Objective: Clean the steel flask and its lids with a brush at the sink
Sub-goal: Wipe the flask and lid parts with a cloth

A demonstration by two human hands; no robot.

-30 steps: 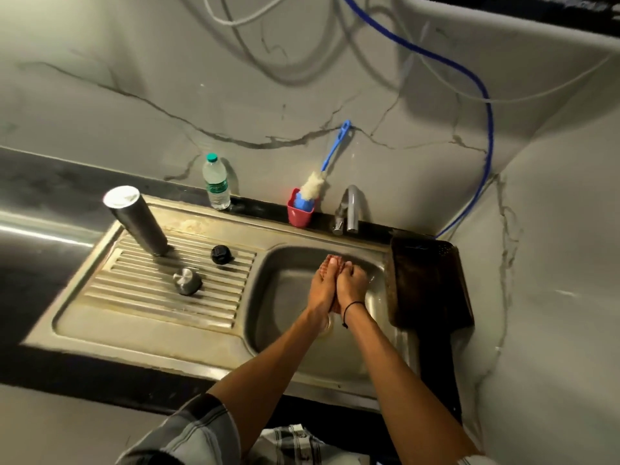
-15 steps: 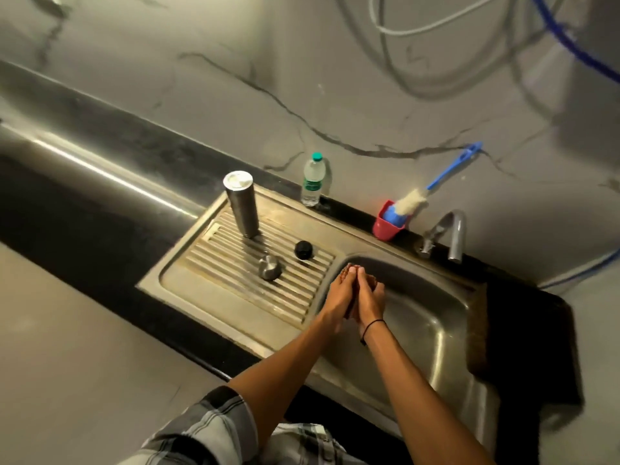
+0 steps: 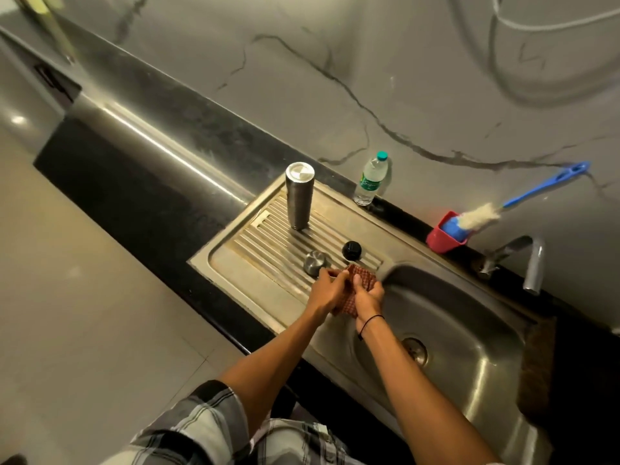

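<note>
Both hands, left (image 3: 327, 292) and right (image 3: 368, 297), clutch a checked cloth (image 3: 364, 275) beside the inverted steel flask (image 3: 299, 195) and two lids, steel (image 3: 314, 261) and black (image 3: 351, 250).

flask (image 3: 299, 195) (upright) behind lids (image 3: 315, 262)

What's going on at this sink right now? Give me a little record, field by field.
flask: steel flask stands upside down on the draining board
lids: steel lid and black lid lie on the board
brush: blue-handled brush rests in the red cup, untouched
hands: left hand and right hand both hold a checked cloth
tap: tap, no water visible
</note>
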